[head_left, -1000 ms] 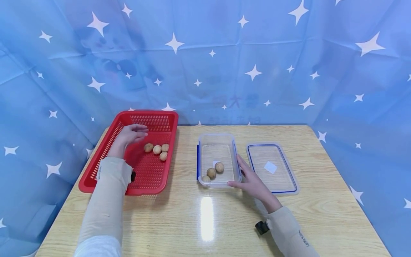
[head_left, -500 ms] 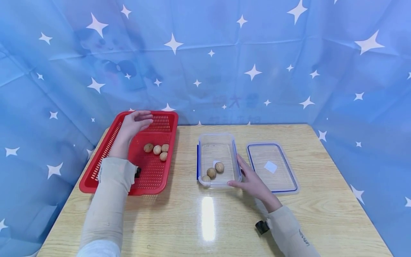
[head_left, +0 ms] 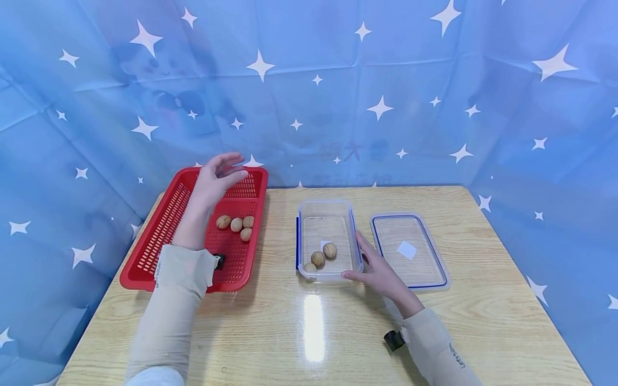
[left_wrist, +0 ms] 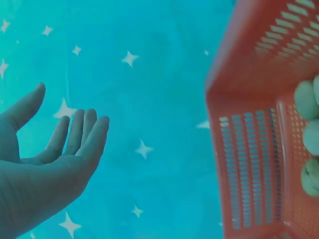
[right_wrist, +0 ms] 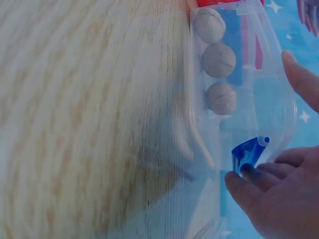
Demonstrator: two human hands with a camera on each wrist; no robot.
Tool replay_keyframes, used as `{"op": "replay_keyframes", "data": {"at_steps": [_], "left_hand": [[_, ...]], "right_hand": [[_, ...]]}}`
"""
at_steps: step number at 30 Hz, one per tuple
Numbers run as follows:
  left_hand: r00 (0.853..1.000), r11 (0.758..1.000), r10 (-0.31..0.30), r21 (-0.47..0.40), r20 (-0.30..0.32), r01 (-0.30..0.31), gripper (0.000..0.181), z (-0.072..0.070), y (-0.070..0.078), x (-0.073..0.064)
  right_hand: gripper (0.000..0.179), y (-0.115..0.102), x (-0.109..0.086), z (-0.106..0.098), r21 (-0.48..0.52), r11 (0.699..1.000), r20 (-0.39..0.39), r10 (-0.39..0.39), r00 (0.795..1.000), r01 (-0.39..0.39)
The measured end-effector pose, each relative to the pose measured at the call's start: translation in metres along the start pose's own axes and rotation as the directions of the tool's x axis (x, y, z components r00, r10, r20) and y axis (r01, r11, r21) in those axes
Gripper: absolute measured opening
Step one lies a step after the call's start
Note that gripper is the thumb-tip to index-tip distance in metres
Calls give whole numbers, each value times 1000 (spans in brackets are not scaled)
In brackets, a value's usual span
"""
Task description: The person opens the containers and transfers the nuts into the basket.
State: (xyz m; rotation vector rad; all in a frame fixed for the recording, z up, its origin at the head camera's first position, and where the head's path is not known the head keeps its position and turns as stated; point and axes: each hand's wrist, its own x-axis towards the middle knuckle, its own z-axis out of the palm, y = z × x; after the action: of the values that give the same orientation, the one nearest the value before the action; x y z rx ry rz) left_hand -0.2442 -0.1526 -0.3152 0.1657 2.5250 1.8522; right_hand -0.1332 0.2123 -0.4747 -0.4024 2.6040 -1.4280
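Raised over the far end of the red basket [head_left: 227,287], my left hand [head_left: 212,182] has loosely bent fingers and a thumb held apart. Nothing lies in its palm in the left wrist view. Several walnuts [head_left: 236,224] lie on the basket floor near its right wall. My right hand [head_left: 381,273] holds the near right corner of a clear plastic food container [head_left: 316,222], thumb at the front and fingers along the side by a blue latch [right_wrist: 247,153]. Three walnuts [head_left: 330,250] sit inside the container toward its near left corner.
A clear lid with a blue seal [head_left: 420,268] lies flat to the right of the container, a white label on it. All of this stands on a wooden table [head_left: 270,332]. A blue curtain with white stars [head_left: 309,96] hangs behind and at both sides.
My left hand has risen from inside the basket and moved toward its far edge and to the right. My right hand, the container and the walnuts stay where they were.
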Motion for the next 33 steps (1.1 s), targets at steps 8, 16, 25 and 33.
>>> {"op": "replay_keyframes", "data": {"at_steps": [8,16,25,33], "left_hand": [[998,999,42,-31,52,-40,56,20,7,-15],[991,994,87,-69,99,-80,57,44,5,-30],[976,986,122,-136,181,-98,55,76,-5,-42],[948,990,82,-137,309,-41,57,112,-28,-47]], "right_hand": [[103,-1,0,0,2,1000,4,3,1000,-3],[103,-1,0,0,2,1000,-1,-1,1000,1],[103,-2,0,0,9,1000,0,-11,1000,11],[102,-1,0,0,21,1000,-5,-9,1000,9]]}}
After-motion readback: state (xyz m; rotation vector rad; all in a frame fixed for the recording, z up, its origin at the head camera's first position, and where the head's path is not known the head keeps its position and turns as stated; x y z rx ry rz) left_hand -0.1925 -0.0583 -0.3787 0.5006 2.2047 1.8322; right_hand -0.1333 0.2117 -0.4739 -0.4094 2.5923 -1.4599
